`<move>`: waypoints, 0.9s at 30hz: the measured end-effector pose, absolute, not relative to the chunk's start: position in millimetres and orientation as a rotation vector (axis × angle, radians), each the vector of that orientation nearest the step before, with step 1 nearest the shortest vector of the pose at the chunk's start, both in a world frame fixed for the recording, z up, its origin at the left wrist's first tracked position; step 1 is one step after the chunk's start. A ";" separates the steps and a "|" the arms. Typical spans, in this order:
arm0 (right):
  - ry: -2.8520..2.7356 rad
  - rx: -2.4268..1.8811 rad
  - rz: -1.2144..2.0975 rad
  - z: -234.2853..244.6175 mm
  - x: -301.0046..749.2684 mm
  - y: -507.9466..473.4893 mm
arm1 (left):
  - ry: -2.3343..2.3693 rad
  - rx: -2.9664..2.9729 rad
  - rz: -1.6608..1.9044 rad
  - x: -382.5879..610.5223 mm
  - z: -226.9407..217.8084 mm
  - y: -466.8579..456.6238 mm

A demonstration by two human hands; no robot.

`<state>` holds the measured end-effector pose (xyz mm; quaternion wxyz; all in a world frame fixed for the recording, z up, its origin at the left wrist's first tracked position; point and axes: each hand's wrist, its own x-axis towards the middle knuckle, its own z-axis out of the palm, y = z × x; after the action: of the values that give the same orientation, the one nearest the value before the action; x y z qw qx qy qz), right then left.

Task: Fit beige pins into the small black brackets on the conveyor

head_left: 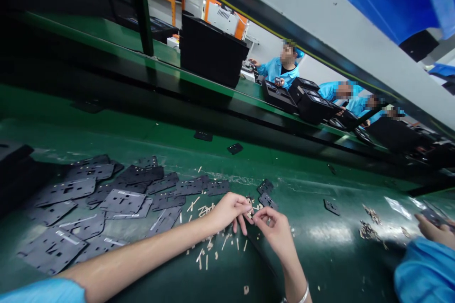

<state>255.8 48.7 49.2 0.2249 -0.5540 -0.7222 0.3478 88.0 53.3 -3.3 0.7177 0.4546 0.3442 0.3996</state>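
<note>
My left hand [229, 211] and my right hand [272, 227] meet over the green work surface [320, 246], fingertips pinched together on a small pale strip piece [250, 213]. Several similar pale strips [209, 246] lie scattered under and around my hands. Small dark flat parts [266, 199] lie just beyond my fingertips. A spread of several larger dark flat sheets with cut-outs [122, 200] covers the surface to the left of my left forearm.
A neighbouring person's hand in a blue sleeve [432, 229] works at the right edge near small debris piles [368, 231]. Black boxes [211, 52] and trays [279, 97] stand on the far green belt, where several people in blue sit.
</note>
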 end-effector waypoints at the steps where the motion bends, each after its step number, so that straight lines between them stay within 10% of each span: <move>1: -1.984 -1.525 0.959 48.4 255.8 48.4 | 0.774 1.003 0.894 85.8 -3.4 52.6; 27: -2.282 -1.609 0.308 77.3 216.6 52.5 | 0.801 0.714 1.148 33.2 29.5 27.4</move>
<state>216.6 52.5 77.3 0.1656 -0.5649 -0.8011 0.1081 33.2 27.4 29.5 0.7070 0.3212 0.3605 0.5167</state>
